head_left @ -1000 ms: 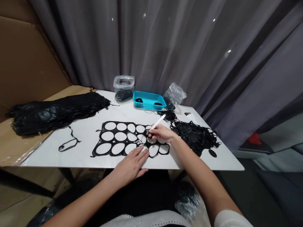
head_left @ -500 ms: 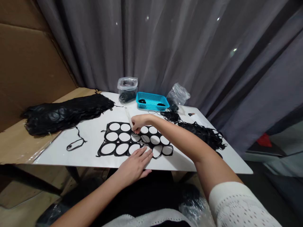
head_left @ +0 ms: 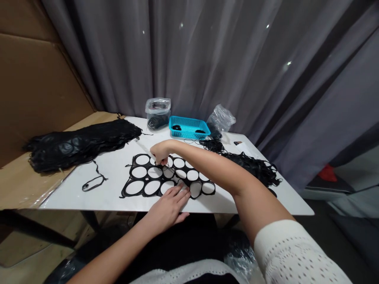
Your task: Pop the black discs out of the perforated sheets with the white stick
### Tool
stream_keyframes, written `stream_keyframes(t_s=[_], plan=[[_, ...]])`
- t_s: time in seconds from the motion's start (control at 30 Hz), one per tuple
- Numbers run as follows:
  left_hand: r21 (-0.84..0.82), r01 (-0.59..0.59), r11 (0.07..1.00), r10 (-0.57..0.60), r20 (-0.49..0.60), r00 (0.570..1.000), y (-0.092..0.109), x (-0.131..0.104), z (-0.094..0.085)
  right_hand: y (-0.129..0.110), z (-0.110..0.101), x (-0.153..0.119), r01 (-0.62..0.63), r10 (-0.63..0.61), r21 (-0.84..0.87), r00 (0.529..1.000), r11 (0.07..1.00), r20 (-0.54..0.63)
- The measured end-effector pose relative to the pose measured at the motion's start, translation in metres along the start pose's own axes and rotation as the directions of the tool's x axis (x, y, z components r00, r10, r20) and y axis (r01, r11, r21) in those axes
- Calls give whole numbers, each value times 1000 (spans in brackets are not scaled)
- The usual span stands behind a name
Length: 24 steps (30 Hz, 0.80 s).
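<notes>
A black rubbery sheet (head_left: pixel 144 188) with rows of large round holes lies flat on the white table. My left hand (head_left: pixel 170 203) rests palm down on its near edge, fingers stretched out. Above the far rows, my right hand (head_left: pixel 161 152) is closed around a slim whitish stick-like tool (head_left: pixel 144 148), which points up and to the left. The tool's lower end is hidden by the hand. Thin dark loops (head_left: pixel 169 169) show just below the right fingers; whether they hang from the tool cannot be made out.
A thick black stack (head_left: pixel 85 142) lies at the left, near a loose black loop (head_left: pixel 94 184). Behind stand a clear tub (head_left: pixel 158 112), a blue basket (head_left: pixel 189 133) and a plastic bag (head_left: pixel 222 118). Tangled black scraps (head_left: pixel 251 167) lie at the right.
My right hand has moved left over the sheet, and the tool now leans further left. The left hand stays in place on the sheet.
</notes>
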<state>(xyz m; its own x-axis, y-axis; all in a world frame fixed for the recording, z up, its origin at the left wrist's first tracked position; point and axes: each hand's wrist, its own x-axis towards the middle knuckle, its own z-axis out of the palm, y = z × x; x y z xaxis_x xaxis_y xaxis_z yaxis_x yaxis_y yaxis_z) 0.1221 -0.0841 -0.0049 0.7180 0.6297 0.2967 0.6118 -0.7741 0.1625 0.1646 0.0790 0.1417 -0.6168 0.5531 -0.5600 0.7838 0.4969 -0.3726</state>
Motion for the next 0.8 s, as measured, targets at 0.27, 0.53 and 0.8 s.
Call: stream_keyframes(t_s=[0.27, 0.53, 0.8], plan=[[-143, 26, 989, -27, -6, 1000, -1, -4, -2, 8, -30, -25, 108, -94, 51, 971, 993, -221], [-977, 130, 169, -772, -49, 634, 0, 8, -51, 44, 54, -84, 607, -58, 777, 793, 167, -606], [-906, -19, -422, -625, 275, 730, 36, 12, -91, 59, 130, -132, 622, 222, 736, 783, -267, -581]])
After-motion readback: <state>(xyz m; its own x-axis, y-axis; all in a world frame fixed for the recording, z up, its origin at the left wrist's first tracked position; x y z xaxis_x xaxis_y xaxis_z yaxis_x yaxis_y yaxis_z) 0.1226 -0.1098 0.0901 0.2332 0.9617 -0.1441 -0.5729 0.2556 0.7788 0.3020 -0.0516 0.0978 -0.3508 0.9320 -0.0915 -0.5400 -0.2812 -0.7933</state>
